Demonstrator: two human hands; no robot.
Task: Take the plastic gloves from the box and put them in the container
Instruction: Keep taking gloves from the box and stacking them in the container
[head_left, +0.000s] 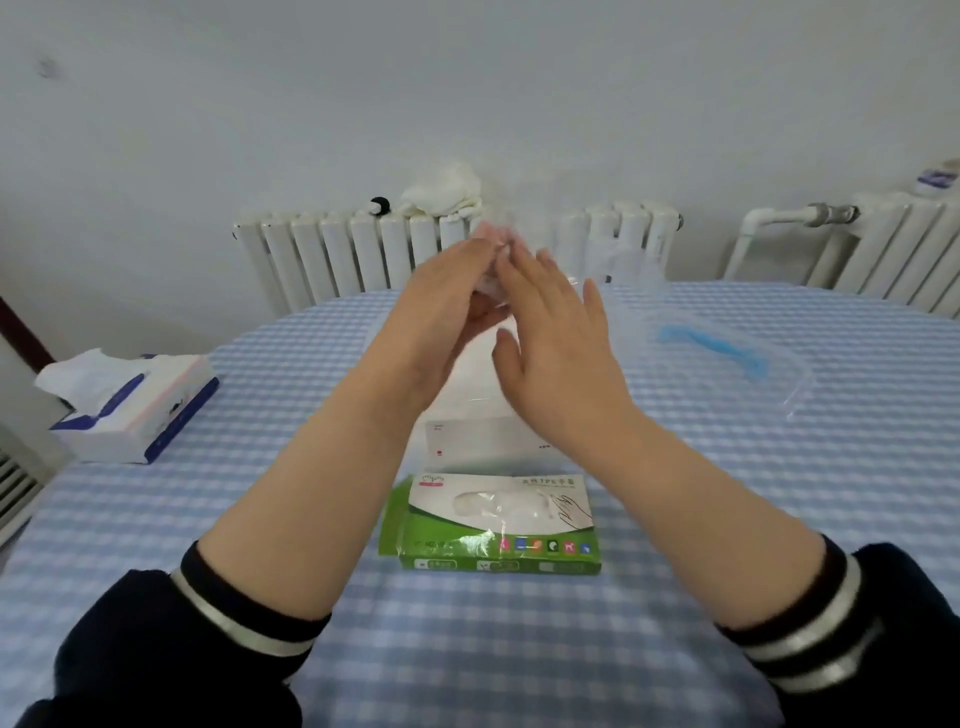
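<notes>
A crumpled clear plastic glove (490, 287) sits between my two raised hands, above the table's middle. My left hand (441, 322) cups it, fingers curved around it. My right hand (556, 343) lies against it from the right with its fingers straight. Below my hands stands a clear plastic container (483, 436) with a white label, its top hidden by my wrists. The green and white glove box (498, 525) lies flat just in front of the container, and a wisp of clear plastic sticks out of its opening.
A clear lid with a blue handle (727, 358) lies on the blue checked tablecloth (779, 493) at the right. A tissue pack (130, 410) sits at the left edge. White radiators (332, 254) line the wall behind the table.
</notes>
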